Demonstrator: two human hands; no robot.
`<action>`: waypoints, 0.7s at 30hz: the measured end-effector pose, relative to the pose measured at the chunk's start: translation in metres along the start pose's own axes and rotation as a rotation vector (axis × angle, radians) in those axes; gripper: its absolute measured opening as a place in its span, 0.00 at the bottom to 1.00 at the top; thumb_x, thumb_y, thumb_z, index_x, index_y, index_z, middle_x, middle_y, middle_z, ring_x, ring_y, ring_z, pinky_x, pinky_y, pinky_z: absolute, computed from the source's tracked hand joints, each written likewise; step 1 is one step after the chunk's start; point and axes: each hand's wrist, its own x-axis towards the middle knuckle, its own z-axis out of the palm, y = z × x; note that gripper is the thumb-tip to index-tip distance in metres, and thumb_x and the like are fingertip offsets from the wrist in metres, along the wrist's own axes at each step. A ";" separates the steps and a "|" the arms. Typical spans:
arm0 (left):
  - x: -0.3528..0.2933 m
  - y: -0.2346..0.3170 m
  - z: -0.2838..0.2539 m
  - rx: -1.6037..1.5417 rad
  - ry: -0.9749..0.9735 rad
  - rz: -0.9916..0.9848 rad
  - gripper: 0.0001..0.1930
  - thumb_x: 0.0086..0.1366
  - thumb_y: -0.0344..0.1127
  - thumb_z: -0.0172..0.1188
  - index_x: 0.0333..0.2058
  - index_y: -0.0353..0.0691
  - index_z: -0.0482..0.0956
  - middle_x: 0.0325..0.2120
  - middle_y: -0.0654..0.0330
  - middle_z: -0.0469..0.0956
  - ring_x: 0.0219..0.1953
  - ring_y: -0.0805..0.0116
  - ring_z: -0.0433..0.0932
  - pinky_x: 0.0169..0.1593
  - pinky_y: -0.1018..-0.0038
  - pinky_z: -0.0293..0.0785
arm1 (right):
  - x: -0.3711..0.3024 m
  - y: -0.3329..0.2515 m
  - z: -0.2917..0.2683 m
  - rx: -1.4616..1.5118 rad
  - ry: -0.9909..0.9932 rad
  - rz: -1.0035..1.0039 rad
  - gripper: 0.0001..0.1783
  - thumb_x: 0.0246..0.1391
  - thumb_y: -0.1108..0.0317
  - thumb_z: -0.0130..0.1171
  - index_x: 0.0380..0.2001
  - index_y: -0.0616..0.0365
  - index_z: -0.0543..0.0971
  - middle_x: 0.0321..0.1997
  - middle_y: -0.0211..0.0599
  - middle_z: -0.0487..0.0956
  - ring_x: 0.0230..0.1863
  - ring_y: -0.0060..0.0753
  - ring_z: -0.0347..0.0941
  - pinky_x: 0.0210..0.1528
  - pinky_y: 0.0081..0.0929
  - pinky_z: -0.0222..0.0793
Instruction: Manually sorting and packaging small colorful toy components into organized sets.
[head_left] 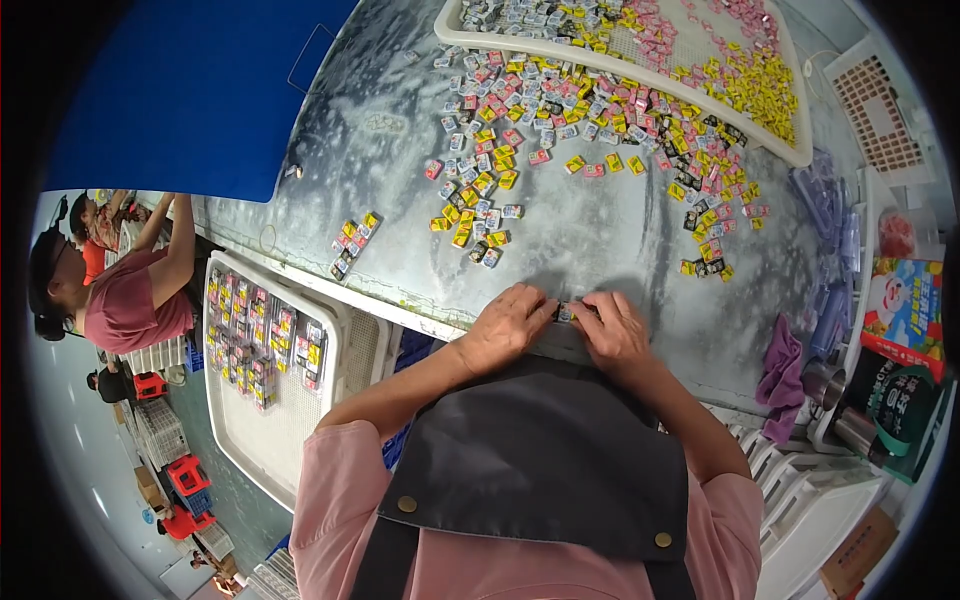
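Observation:
Near the table's front edge, my left hand (508, 322) and my right hand (613, 330) face each other with bent fingers. Their fingertips close on a small printed box (564, 313), mostly covered by the fingers. Beyond them, many loose boxes of the same sort, yellow, pink, white and black, lie scattered on the grey table (590, 220). The closest loose cluster (480, 215) lies ahead of my left hand. Another cluster (708, 250) sits ahead and to the right. A short block of boxes (355, 243) stands in rows near the edge, at the left.
A white tray (610, 64) of loose boxes spans the back. Left of me, another white tray (262, 430) holds filled clear packs (240, 335). A blue panel (180, 100) rises far left, beside a co-worker (145, 295). Clear plastic pieces (830, 240) and a purple cloth (782, 378) lie right.

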 end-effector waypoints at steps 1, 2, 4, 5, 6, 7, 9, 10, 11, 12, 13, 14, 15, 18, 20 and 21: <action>-0.002 -0.001 0.001 -0.007 0.019 0.010 0.18 0.55 0.26 0.68 0.46 0.31 0.80 0.38 0.51 0.75 0.40 0.52 0.76 0.42 0.63 0.77 | -0.001 -0.001 0.000 0.006 0.005 0.010 0.19 0.49 0.70 0.67 0.46 0.60 0.81 0.45 0.37 0.76 0.45 0.40 0.73 0.45 0.35 0.71; -0.003 -0.002 0.002 -0.006 0.019 0.009 0.18 0.55 0.26 0.68 0.46 0.31 0.80 0.38 0.51 0.75 0.40 0.52 0.76 0.42 0.63 0.77 | -0.001 0.000 -0.001 0.013 0.010 0.020 0.20 0.47 0.70 0.68 0.46 0.59 0.81 0.47 0.38 0.77 0.47 0.41 0.74 0.48 0.36 0.72; -0.006 -0.004 0.001 -0.081 0.085 0.016 0.18 0.55 0.27 0.68 0.46 0.31 0.80 0.39 0.52 0.76 0.40 0.52 0.76 0.41 0.63 0.78 | -0.001 0.001 -0.004 -0.004 0.007 -0.020 0.21 0.48 0.69 0.68 0.47 0.60 0.80 0.50 0.40 0.76 0.51 0.43 0.73 0.51 0.38 0.71; -0.008 -0.005 -0.001 -0.080 0.084 0.014 0.18 0.55 0.27 0.68 0.46 0.31 0.80 0.39 0.52 0.76 0.40 0.52 0.76 0.41 0.63 0.78 | -0.002 0.003 -0.005 -0.023 0.004 -0.060 0.22 0.48 0.67 0.67 0.48 0.62 0.79 0.52 0.41 0.76 0.54 0.44 0.72 0.55 0.40 0.70; -0.009 -0.005 -0.003 -0.060 0.051 0.025 0.18 0.54 0.26 0.67 0.45 0.31 0.80 0.40 0.52 0.75 0.41 0.53 0.77 0.42 0.64 0.78 | -0.002 0.005 -0.005 -0.020 0.004 -0.061 0.22 0.48 0.67 0.67 0.48 0.62 0.79 0.52 0.41 0.76 0.54 0.44 0.72 0.55 0.40 0.70; -0.010 -0.006 -0.005 -0.040 0.017 0.037 0.18 0.54 0.26 0.67 0.45 0.31 0.80 0.41 0.52 0.75 0.41 0.53 0.77 0.43 0.64 0.78 | -0.003 0.007 -0.005 -0.013 -0.025 -0.075 0.25 0.48 0.66 0.68 0.50 0.62 0.78 0.54 0.42 0.75 0.57 0.45 0.70 0.59 0.42 0.68; -0.012 -0.007 -0.008 -0.009 -0.012 0.061 0.18 0.54 0.27 0.66 0.46 0.32 0.80 0.43 0.51 0.75 0.42 0.53 0.77 0.45 0.63 0.77 | -0.007 0.012 -0.003 -0.006 -0.054 -0.093 0.27 0.48 0.65 0.68 0.52 0.63 0.77 0.57 0.43 0.74 0.60 0.47 0.69 0.63 0.45 0.66; -0.012 -0.008 -0.009 0.020 -0.041 0.087 0.19 0.54 0.27 0.65 0.46 0.32 0.80 0.44 0.51 0.75 0.43 0.53 0.76 0.47 0.62 0.77 | -0.011 0.015 0.002 -0.014 -0.086 -0.105 0.29 0.49 0.64 0.68 0.53 0.63 0.76 0.60 0.45 0.73 0.63 0.48 0.67 0.66 0.46 0.63; -0.012 -0.009 -0.009 0.023 -0.040 0.086 0.19 0.54 0.27 0.65 0.46 0.32 0.80 0.44 0.51 0.75 0.43 0.53 0.76 0.47 0.62 0.77 | -0.014 0.017 0.004 -0.023 -0.117 -0.118 0.31 0.49 0.62 0.68 0.55 0.64 0.75 0.62 0.46 0.72 0.65 0.49 0.65 0.69 0.48 0.60; -0.013 -0.011 -0.010 0.039 -0.059 0.112 0.20 0.55 0.28 0.63 0.48 0.32 0.79 0.45 0.50 0.74 0.43 0.53 0.76 0.48 0.62 0.76 | -0.014 0.017 0.002 -0.020 -0.117 -0.124 0.31 0.49 0.62 0.68 0.55 0.64 0.75 0.62 0.46 0.72 0.65 0.49 0.65 0.69 0.48 0.60; -0.014 -0.012 -0.010 0.057 -0.078 0.138 0.20 0.55 0.29 0.62 0.49 0.32 0.78 0.46 0.50 0.74 0.44 0.53 0.76 0.49 0.61 0.76 | -0.013 0.015 0.000 -0.014 -0.139 -0.115 0.32 0.50 0.60 0.67 0.57 0.63 0.73 0.65 0.47 0.70 0.67 0.50 0.63 0.71 0.49 0.58; -0.015 -0.012 -0.009 0.062 -0.076 0.133 0.20 0.55 0.29 0.62 0.49 0.32 0.78 0.46 0.50 0.74 0.44 0.53 0.76 0.49 0.61 0.76 | -0.012 0.014 -0.003 -0.007 -0.162 -0.107 0.33 0.51 0.59 0.66 0.59 0.63 0.72 0.67 0.48 0.68 0.70 0.51 0.61 0.72 0.50 0.56; -0.014 -0.011 -0.008 0.070 -0.053 0.146 0.22 0.56 0.29 0.62 0.50 0.32 0.77 0.46 0.50 0.73 0.44 0.53 0.76 0.49 0.61 0.76 | -0.009 0.013 -0.004 -0.004 -0.159 -0.113 0.33 0.51 0.59 0.66 0.59 0.63 0.72 0.67 0.48 0.68 0.70 0.51 0.61 0.72 0.50 0.56; -0.011 -0.011 -0.006 0.082 -0.044 0.164 0.24 0.56 0.29 0.62 0.53 0.32 0.76 0.47 0.49 0.73 0.44 0.53 0.76 0.50 0.61 0.76 | -0.004 0.011 -0.004 -0.014 -0.191 -0.171 0.34 0.53 0.57 0.65 0.60 0.63 0.72 0.70 0.49 0.65 0.72 0.52 0.59 0.73 0.51 0.54; -0.013 -0.013 -0.006 0.077 -0.057 0.172 0.24 0.56 0.29 0.62 0.54 0.32 0.75 0.48 0.49 0.73 0.45 0.53 0.76 0.51 0.61 0.76 | -0.002 0.011 -0.003 -0.016 -0.243 -0.159 0.33 0.53 0.59 0.65 0.59 0.64 0.72 0.69 0.49 0.66 0.72 0.52 0.59 0.73 0.52 0.53; -0.014 -0.013 -0.005 0.067 -0.051 0.163 0.24 0.56 0.29 0.61 0.54 0.32 0.75 0.48 0.49 0.73 0.45 0.53 0.76 0.51 0.61 0.76 | -0.002 0.013 -0.001 -0.016 -0.246 -0.157 0.33 0.53 0.59 0.65 0.59 0.64 0.72 0.69 0.49 0.66 0.72 0.52 0.59 0.73 0.52 0.53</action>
